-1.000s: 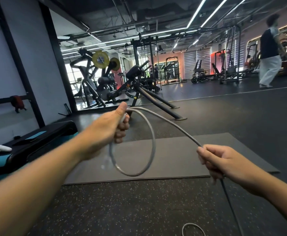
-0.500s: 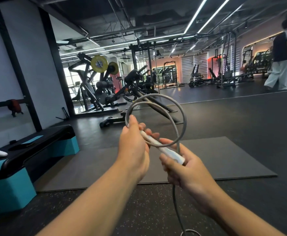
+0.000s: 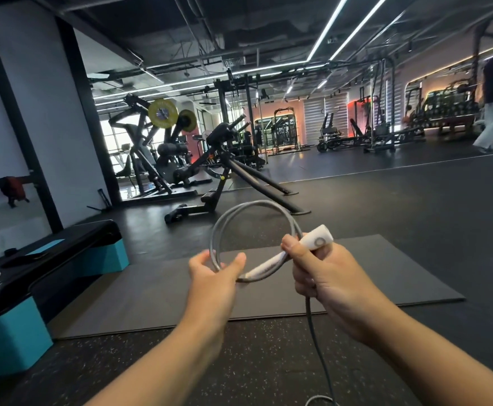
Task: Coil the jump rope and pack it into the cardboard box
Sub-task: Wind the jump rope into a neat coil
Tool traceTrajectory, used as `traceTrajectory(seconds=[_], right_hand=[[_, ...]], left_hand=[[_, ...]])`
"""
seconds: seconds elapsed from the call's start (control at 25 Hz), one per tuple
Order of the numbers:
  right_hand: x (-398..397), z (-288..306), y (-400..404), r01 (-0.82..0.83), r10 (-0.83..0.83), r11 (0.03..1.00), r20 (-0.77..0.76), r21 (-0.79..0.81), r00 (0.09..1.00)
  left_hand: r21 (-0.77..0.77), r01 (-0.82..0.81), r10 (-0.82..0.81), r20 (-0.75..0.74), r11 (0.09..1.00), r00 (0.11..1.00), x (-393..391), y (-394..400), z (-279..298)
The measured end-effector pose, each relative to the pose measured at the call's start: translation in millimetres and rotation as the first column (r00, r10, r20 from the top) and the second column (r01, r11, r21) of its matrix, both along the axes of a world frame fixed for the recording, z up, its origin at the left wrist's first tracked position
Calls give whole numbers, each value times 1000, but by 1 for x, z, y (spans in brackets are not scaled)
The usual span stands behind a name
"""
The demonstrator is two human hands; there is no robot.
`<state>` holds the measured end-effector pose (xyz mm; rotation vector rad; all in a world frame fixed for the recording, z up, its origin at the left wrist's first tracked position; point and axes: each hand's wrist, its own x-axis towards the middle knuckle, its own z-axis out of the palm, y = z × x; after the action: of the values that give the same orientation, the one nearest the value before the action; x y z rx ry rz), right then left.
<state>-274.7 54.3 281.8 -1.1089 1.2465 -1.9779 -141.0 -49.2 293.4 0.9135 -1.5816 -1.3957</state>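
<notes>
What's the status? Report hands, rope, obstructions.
Left hand pinches grey cord coil. Right hand grips white handle. Cord tail trails to floor. No cardboard box visible.

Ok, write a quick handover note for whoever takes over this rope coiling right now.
Left hand: pinches the coil of the grey jump rope.
Right hand: grips the white handle and the rope beside it.
Done: about two loops coiled, held up over the dark floor mat.
Left: the loose rope tail hangs to the floor and needs coiling, then boxing. No cardboard box is in view. A white object lies on the step platform; I cannot tell what it is.
</notes>
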Motion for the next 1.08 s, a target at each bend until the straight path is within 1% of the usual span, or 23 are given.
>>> traceTrajectory(seconds=[0.04,0.08,0.12,0.16,0.2,0.24,0.28,0.32,0.36,0.4,0.44,0.56,0.64,0.72,0.8,0.88,0.96,1.0,1.08], right_hand=[[-4,4,4,-18,24,997,-90,73,996],[-6,7,8,-34,62,988,-190,149,980],[-8,9,11,-39,100,976,-283,213,954],[-7,11,13,-36,130,966,-360,257,924],[-5,13,14,-17,143,957,-420,289,896],[-4,15,15,17,138,951,-476,308,868],[-2,17,15,47,132,948,-524,316,842],[-1,20,15,61,131,948,-558,313,819],[-1,22,16,61,131,952,-580,299,804],[-2,25,18,54,136,955,-595,290,792],[-2,26,19,45,142,956,-592,289,793],[0,26,23,25,139,961,-561,274,816],[0,23,20,56,117,963,-592,265,797],[-1,21,17,108,98,957,-653,268,751],[-5,21,16,142,90,955,-712,259,697],[-9,21,17,154,101,952,-749,263,654],[-8,22,16,138,164,939,-766,314,621],[-7,21,14,124,204,930,-765,347,610],[-5,18,10,93,234,926,-751,366,617]], left_hand=[[-212,-22,37,65,977,997,7,-1,7],[-474,4,42,88,881,995,12,-1,18],[-701,99,-12,129,706,992,15,0,33],[-813,256,-79,253,523,964,14,2,49],[-814,440,-99,437,379,894,10,6,63],[-738,606,-55,620,296,783,3,9,74],[-643,719,17,748,266,663,-4,12,82],[-569,780,92,818,260,567,-10,12,85],[-533,804,139,846,264,515,-15,11,85],[-525,807,144,851,270,505,-17,9,83],[-531,800,105,845,279,524,-17,7,78],[-590,741,-85,761,320,643,-13,-3,65],[-648,683,-136,685,336,716,-11,-9,60],[-660,651,-178,638,374,749,-7,-12,54],[-618,649,-213,631,444,746,-2,-14,52],[-493,673,-263,662,551,702,0,-15,55],[-323,695,-294,733,643,613,-3,-11,65],[-261,711,-271,796,652,541,-6,-8,72],[-196,765,-165,915,614,367,-14,2,86]])
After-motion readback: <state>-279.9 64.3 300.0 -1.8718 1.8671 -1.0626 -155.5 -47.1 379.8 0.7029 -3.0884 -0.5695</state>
